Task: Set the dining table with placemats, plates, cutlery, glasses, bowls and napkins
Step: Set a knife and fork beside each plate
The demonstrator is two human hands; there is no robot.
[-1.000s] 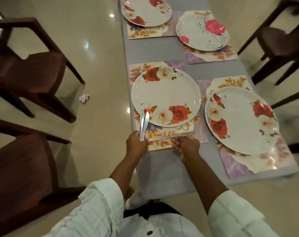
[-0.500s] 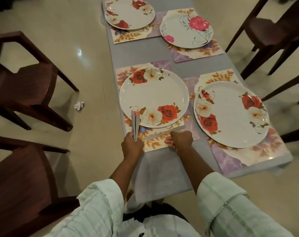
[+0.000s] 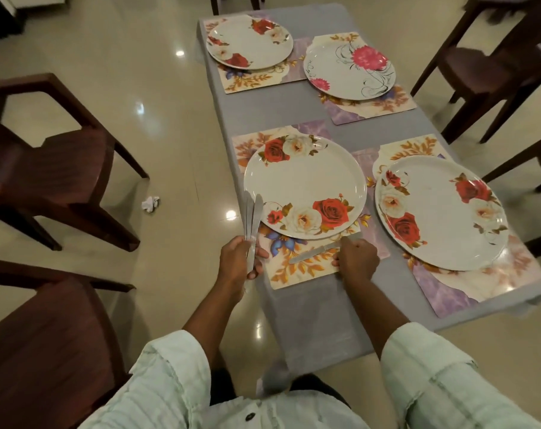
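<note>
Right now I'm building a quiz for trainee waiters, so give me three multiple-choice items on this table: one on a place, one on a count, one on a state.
1. Where does the single knife lie?
A. On the near placemat, in front of the plate
B. On the plate
C. On the floor

2. How many plates are on the table?
A. Two
B. Four
C. Six

3. What is the left hand doing?
A. Resting flat on the table
B. Hanging empty
C. Gripping a bundle of knives, blades pointing away

Answers:
1 A, the knife rests on the mat's leaf pattern, its handle at the right hand.
2 B, each of four placemats carries one plate.
3 C, fingers curl round the handles and the blades stand up beside the plate.
</note>
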